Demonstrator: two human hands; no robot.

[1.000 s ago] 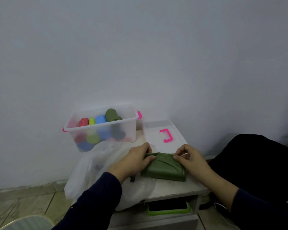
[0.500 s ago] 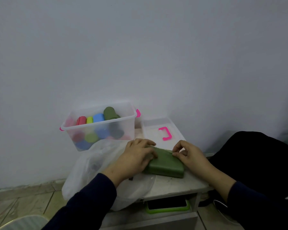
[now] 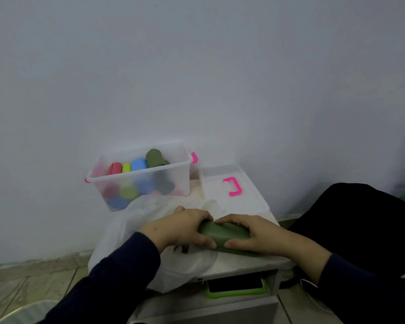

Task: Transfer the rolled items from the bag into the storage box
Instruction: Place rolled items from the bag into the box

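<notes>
Both hands, left point(image 3: 185, 226) and right point(image 3: 250, 235), grip the green roll point(image 3: 222, 232) at the table's front edge (rolling nearly finished); next, lift it into the box point(image 3: 140, 176).

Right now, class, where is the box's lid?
The lid lies flat on the small table, right of the storage box, against the wall.

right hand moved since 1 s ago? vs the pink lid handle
Yes. The right hand has shifted inward along the green cloth, from below the pink lid handle to meet the left hand.
</notes>
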